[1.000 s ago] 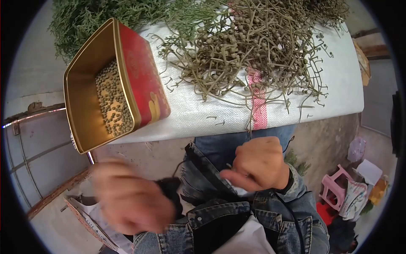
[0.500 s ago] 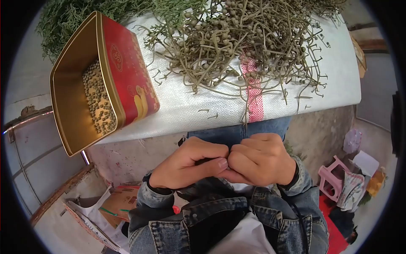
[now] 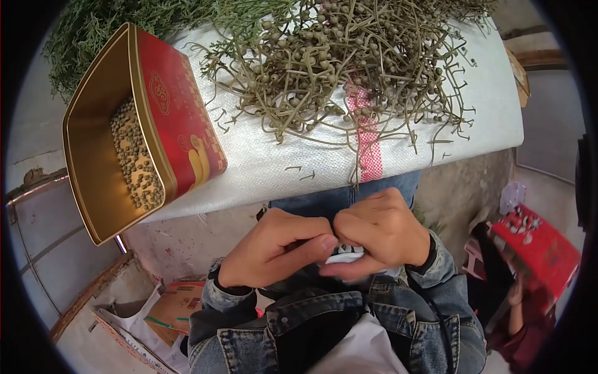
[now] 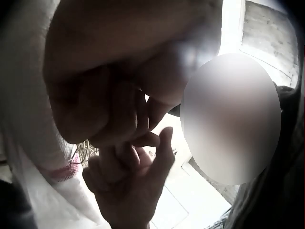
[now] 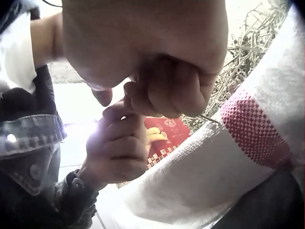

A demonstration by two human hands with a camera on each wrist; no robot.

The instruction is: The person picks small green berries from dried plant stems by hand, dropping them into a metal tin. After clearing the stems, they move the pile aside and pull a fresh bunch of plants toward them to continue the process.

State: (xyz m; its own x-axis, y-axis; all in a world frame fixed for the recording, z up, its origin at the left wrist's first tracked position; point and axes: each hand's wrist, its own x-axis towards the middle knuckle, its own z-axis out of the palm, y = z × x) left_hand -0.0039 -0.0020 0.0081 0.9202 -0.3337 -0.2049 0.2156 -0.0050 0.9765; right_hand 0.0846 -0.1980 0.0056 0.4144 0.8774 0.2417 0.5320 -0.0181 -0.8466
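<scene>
Both hands meet close to my chest in the head view. My right hand curls its fingers round a small white object with dark marks. My left hand, fingers curled, pinches the same object with its thumb tip against the right hand. In the left wrist view the left hand is a dark fist above the right hand. In the right wrist view the right hand sits above the left hand. The object is hidden in both wrist views.
An open red tin holding green berries lies tilted at the left of a white woven sack. A pile of berry stems covers the sack. Green foliage lies behind. Cardboard sits lower left. A person with something red is at the right.
My left hand came up from the lower left to meet the right hand. The white object now shows between them. A person with something red has come in at the right.
</scene>
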